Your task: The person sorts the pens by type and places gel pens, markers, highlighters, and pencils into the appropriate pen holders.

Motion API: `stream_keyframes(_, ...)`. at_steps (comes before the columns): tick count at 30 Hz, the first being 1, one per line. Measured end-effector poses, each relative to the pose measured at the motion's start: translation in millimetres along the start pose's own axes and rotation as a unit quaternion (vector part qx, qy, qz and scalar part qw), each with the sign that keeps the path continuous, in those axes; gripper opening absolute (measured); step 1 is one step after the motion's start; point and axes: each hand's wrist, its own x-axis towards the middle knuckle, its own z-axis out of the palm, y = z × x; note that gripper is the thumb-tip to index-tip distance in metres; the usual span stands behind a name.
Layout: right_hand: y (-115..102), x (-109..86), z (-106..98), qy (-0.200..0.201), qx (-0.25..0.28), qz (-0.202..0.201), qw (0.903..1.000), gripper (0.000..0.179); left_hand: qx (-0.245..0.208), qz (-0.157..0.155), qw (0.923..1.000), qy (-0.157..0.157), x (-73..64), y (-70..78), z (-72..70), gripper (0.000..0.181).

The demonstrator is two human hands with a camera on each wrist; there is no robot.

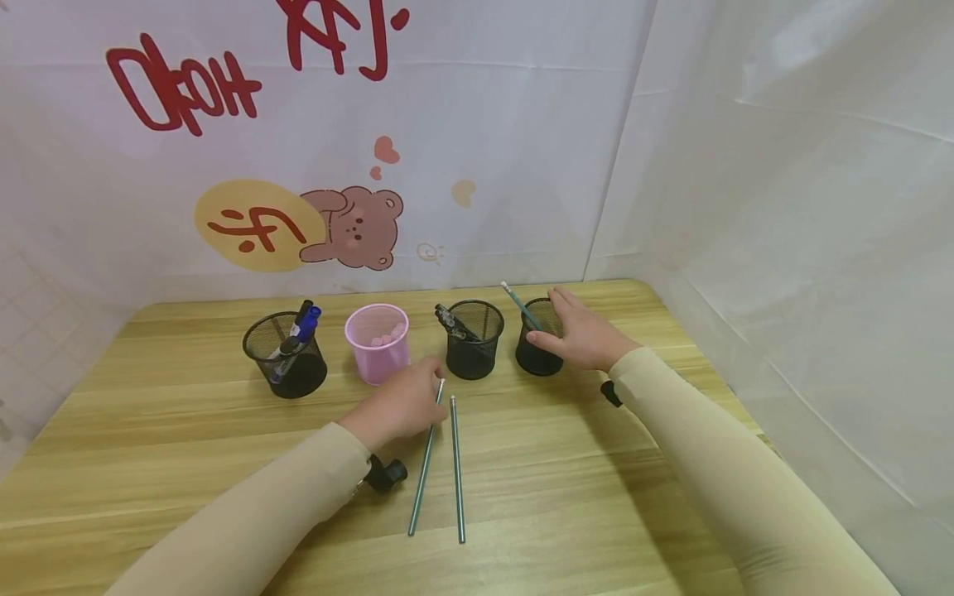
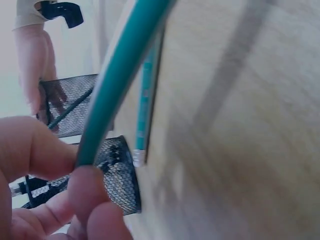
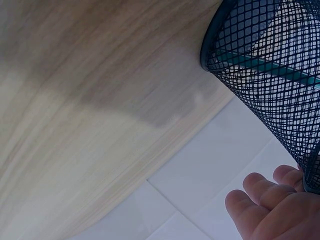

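My left hand [image 1: 402, 401] pinches a green pencil [image 2: 117, 85] near its white eraser end, between thumb and fingers; the pencil slants over the wooden table. Just right of it, a second green pencil [image 1: 458, 472] lies on the table. My right hand [image 1: 589, 335] holds the rightmost black mesh pen holder [image 1: 538, 356] near its rim, thumb at the front and fingers around the far side. Inside that holder leans another green pencil [image 1: 522, 305], eraser end up. In the right wrist view, its green shaft shows through the mesh.
Left of the held pen holder stand a black mesh holder [image 1: 473, 360] with dark pens, a pink holder [image 1: 378, 360] with small pink pieces, and a black mesh holder [image 1: 298, 377] with black and blue markers. A white printed curtain [image 1: 522, 165] hangs behind the table.
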Motion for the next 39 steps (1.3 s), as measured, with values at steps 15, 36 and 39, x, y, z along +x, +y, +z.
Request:
stream_keyframes(15,-5.7,-3.0,-3.9,-0.003,-0.002,-0.001,1.0000,0.107,-0.100,0.067,0.9906,0.064,-4.2,10.4,-15.8,0.043)
stream_keyframes(36,-6.5,-2.6,-3.8,-0.003,-0.004,0.000,1.0000,0.106,-0.223,0.106,0.9543,0.169,-6.7,30.5,-25.8,0.042)
stream_keyframes(39,-6.1,-2.3,-3.5,-0.002,-0.004,0.000,1.0000,0.106,-0.241,0.108,0.9461,0.188,-5.2,33.6,-25.9,0.042)
